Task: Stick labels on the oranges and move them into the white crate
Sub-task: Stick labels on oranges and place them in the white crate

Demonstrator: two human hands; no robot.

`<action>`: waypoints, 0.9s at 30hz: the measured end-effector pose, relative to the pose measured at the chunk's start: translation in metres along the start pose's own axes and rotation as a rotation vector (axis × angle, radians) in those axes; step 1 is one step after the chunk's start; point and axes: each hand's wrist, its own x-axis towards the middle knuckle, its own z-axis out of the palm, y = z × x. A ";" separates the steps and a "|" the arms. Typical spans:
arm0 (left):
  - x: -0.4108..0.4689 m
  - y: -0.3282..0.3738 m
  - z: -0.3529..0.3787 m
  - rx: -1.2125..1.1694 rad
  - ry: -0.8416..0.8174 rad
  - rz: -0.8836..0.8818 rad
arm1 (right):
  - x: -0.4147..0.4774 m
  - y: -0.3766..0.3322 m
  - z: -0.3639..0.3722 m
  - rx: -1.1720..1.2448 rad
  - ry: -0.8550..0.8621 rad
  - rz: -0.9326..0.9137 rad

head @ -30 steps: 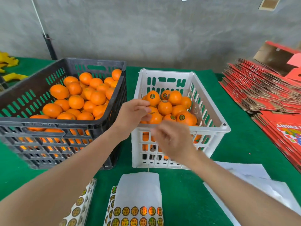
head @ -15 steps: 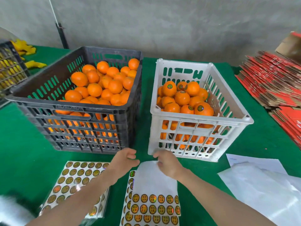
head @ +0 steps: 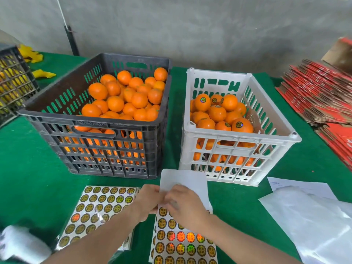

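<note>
Black crate: held heaped, unlabelled oranges.

White crate, just beside it: held the labelled oranges.

Label sheet: lay on the green cloth before the crates.

Left hand, right hand: a second earlier I logged both over the white crate. They had since dropped to the sheet. The left pinched its bare flap and the right curled over the top row; I could not tell whether it gripped a label. I judged the next label was being fetched.

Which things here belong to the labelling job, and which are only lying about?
Job: oranges, black crate, white crate, sticker sheet, spare sticker sheet, left hand, right hand.
Lying about: red cardboard stack, plastic bags, yellow scraps, third crate.
</note>
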 end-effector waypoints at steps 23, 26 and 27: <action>0.015 -0.003 -0.015 0.343 -0.082 0.090 | -0.005 -0.021 0.010 0.212 0.189 0.057; 0.009 -0.008 -0.022 0.690 -0.087 0.171 | 0.009 -0.030 -0.017 0.309 0.278 0.060; 0.007 -0.007 -0.025 0.800 -0.037 0.238 | 0.017 -0.035 -0.031 0.329 0.312 0.045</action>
